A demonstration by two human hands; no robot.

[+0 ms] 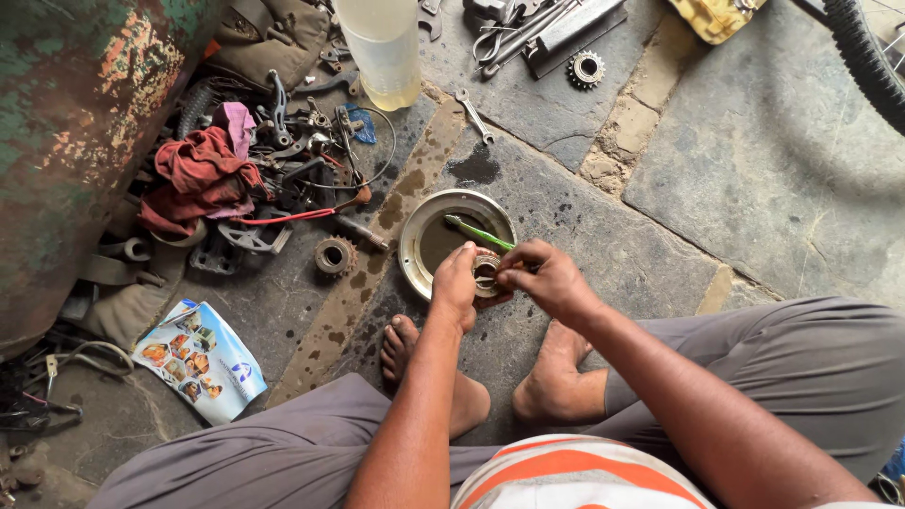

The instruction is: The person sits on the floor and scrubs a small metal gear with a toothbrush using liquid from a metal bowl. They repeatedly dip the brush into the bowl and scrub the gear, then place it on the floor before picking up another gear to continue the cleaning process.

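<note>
I see my left hand [455,283] with its fingers clamped on a small toothed metal ring [486,273], holding it just over the near rim of a round metal dish [412,229] that stands on the stone floor [603,236]. My right hand [547,278] has its fingers pinched together at the ring; what they hold I cannot tell. A green brush [476,232] lies across the dish. A gear [334,255] lies to the left, near a red rag [198,174].
</note>
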